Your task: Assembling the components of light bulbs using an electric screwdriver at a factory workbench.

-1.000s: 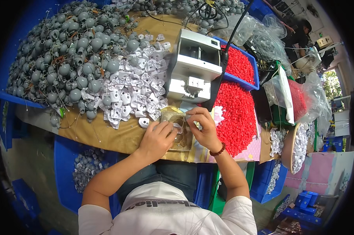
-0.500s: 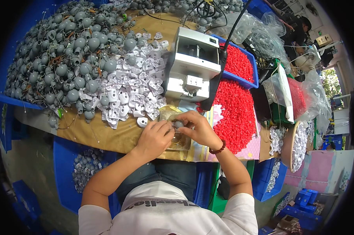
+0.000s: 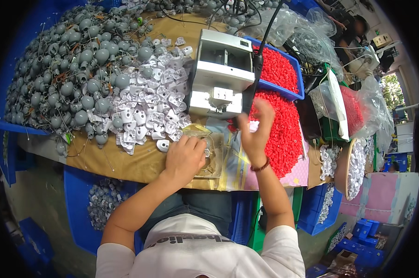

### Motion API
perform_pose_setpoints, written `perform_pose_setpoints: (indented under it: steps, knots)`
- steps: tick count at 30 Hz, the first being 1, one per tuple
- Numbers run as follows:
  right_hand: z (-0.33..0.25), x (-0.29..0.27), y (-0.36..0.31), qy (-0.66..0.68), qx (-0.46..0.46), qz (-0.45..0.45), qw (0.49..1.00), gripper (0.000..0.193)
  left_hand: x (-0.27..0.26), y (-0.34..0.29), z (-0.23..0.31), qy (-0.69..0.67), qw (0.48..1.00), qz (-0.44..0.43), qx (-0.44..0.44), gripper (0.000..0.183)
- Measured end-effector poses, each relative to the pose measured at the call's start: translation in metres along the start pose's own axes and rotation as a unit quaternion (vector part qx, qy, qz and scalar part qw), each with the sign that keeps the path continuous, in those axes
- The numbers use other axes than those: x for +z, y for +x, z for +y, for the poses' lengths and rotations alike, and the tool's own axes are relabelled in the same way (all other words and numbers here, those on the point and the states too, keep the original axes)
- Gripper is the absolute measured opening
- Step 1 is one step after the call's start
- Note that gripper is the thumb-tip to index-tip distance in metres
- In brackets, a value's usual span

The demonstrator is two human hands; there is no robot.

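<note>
My left hand [image 3: 187,156] rests with curled fingers over a small clear fixture plate [image 3: 213,172] at the table's front edge. A grey rounded piece [image 3: 207,147] shows in part at its fingertips; the rest lies hidden under the hand. My right hand [image 3: 258,132] is raised over the left side of the red pile, blurred, its thumb and fingers apart and nothing seen in them. Small red plastic parts [image 3: 283,148] are heaped beside and beneath it. A white-and-grey bench machine [image 3: 223,76] stands just beyond both hands.
Grey ball-shaped parts with wires [image 3: 75,69] are piled at the left, next to white plastic shells [image 3: 144,111]. A blue tray [image 3: 298,96] holds more red parts. Cables run behind the machine. Blue bins [image 3: 75,204] stand below the table edge. Another person is at the far right.
My right hand has left the grey piece and moved right and away from me, to the red pile. The left hand has stayed at the fixture plate.
</note>
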State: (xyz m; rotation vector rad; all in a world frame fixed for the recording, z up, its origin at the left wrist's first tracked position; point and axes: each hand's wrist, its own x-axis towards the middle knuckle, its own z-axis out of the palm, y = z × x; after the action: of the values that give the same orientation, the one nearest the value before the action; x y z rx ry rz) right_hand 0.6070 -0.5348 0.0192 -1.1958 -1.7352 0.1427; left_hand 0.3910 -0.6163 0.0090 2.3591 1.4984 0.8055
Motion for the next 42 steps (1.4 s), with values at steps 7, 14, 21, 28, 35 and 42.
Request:
perform_pose_setpoints:
  steps: [7, 14, 21, 28, 35, 42]
  knots:
    - [0.061, 0.021, 0.03, 0.187, 0.26, -0.017, 0.947, 0.044, 0.002, 0.003, -0.001, -0.017, 1.0, -0.004, 0.024, 0.039]
    - [-0.047, -0.016, 0.082, 0.419, 0.086, 0.089, 0.899, 0.07, 0.001, -0.001, -0.004, -0.023, 1.0, 0.003, 0.011, 0.04]
    - [-0.068, 0.01, 0.113, 0.412, 0.072, 0.001, 0.908, 0.063, 0.005, 0.001, -0.002, -0.027, 1.0, 0.006, 0.004, 0.037]
    - [-0.064, 0.034, 0.116, 0.356, 0.201, -0.069, 0.91, 0.056, 0.006, -0.001, -0.004, -0.028, 1.0, 0.009, 0.005, 0.038]
    - [-0.085, 0.012, 0.045, 0.364, 0.22, -0.106, 0.899, 0.054, 0.005, -0.002, -0.006, -0.028, 0.999, 0.014, 0.01, 0.035]
    - [-0.086, 0.011, 0.017, 0.385, 0.158, -0.103, 0.903, 0.076, 0.006, -0.002, -0.005, -0.012, 1.0, 0.005, 0.004, 0.038]
